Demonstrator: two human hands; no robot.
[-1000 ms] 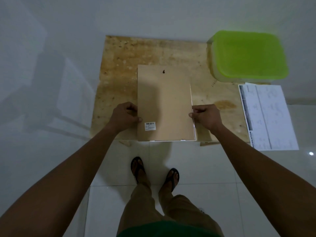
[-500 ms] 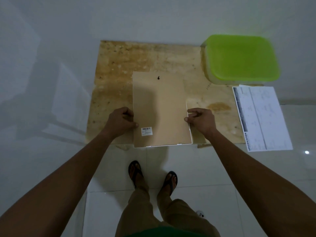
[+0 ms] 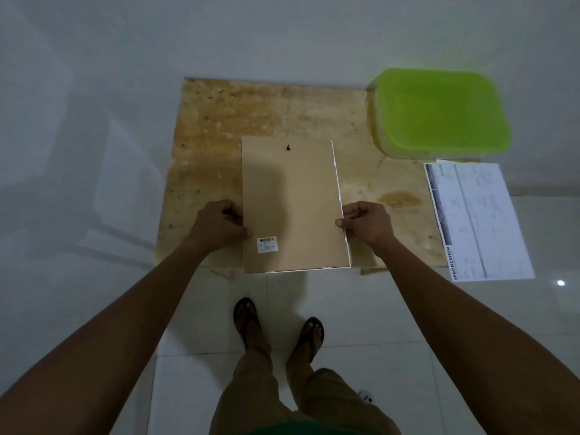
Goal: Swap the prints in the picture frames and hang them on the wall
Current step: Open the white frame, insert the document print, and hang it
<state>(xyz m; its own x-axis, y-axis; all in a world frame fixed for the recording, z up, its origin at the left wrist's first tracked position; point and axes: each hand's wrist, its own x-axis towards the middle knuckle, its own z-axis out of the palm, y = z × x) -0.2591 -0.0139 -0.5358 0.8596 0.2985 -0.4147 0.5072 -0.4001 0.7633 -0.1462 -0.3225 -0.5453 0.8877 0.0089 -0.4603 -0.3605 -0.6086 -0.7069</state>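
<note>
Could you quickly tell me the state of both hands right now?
Left hand: holding the picture frame by its left edge.
Right hand: holding its right edge.

Upper right, a lime-lidded tub sits at the corner of the stained plywood board (well scuffed); glossy white tiles below.

picture frame | face-down (brown backing up) | on plywood board
</note>
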